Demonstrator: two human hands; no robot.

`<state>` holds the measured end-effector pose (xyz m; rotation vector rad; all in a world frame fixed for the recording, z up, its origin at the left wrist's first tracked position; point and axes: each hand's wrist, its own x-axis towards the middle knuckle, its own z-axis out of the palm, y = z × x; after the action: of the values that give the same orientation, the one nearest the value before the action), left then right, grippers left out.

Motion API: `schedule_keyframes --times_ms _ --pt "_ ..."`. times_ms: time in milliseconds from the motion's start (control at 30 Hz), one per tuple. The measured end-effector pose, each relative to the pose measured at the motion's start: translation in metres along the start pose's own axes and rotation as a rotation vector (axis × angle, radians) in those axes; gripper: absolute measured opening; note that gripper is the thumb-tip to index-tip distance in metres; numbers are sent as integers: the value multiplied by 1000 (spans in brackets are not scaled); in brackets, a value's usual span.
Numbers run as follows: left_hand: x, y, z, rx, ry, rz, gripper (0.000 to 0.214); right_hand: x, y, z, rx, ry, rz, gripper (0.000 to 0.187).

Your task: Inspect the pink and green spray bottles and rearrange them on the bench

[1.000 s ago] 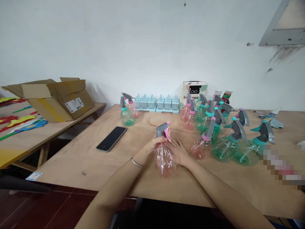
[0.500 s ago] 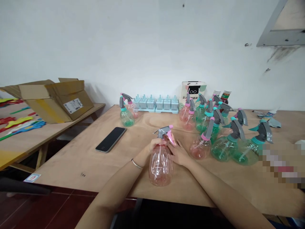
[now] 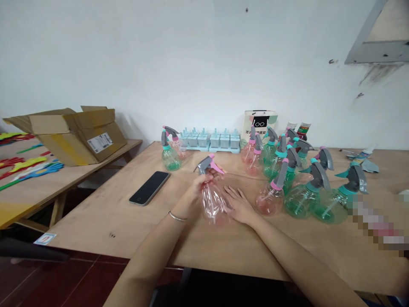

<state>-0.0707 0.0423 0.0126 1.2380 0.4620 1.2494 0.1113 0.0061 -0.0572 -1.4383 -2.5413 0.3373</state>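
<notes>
Setting: small packing or assembly workroom, not a home. Bare plywood surface (image 3: 108,221) on plain legs against an unpainted white wall (image 3: 159,64). Many identical pink and green spray bottles (image 3: 300,179) stand massed at far right; rows of pale blue moulds (image 3: 209,140) line the wall. On a second surface (image 3: 28,187) at left, an open shipping carton (image 3: 73,132) with label and bright plastic goods (image 3: 25,164).

Plywood table (image 3: 105,221), black phone (image 3: 149,188), spray bottles (image 3: 303,196), blue moulds (image 3: 209,140), white box (image 3: 260,121)
</notes>
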Motion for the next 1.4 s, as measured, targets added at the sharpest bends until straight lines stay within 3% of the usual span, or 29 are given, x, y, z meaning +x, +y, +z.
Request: schedule_keyframes --times_ms 100,200,300,433,600,700,867,1033,1233,1400 --pt "16 14 -23 174 229 85 34 -1 -1 0 11 35 2 62" --pt "33 18 -47 503 514 219 32 -2 -2 -2 22 51 5 61" --pt "47 15 -65 711 669 299 28 -3 -3 -3 28 45 10 61" --pt "54 6 -78 788 719 340 29 -3 -3 -2 28 50 11 60" --pt "46 -23 -81 688 672 383 58 -2 -2 -2 19 45 14 61" --pt "32 -46 -81 611 658 350 65 -3 -2 -2 16 43 2 61" --pt "26 -64 -92 763 622 277 70 -2 -2 -2 12 44 11 61" --pt "61 -57 -111 967 819 214 76 -3 -2 -1 26 46 -1 61" --pt "110 -54 -120 1083 1045 93 92 -4 -4 -3 36 32 8 62" --pt "131 -57 -131 1214 1096 40 93 -5 -6 -5 54 24 17 61"
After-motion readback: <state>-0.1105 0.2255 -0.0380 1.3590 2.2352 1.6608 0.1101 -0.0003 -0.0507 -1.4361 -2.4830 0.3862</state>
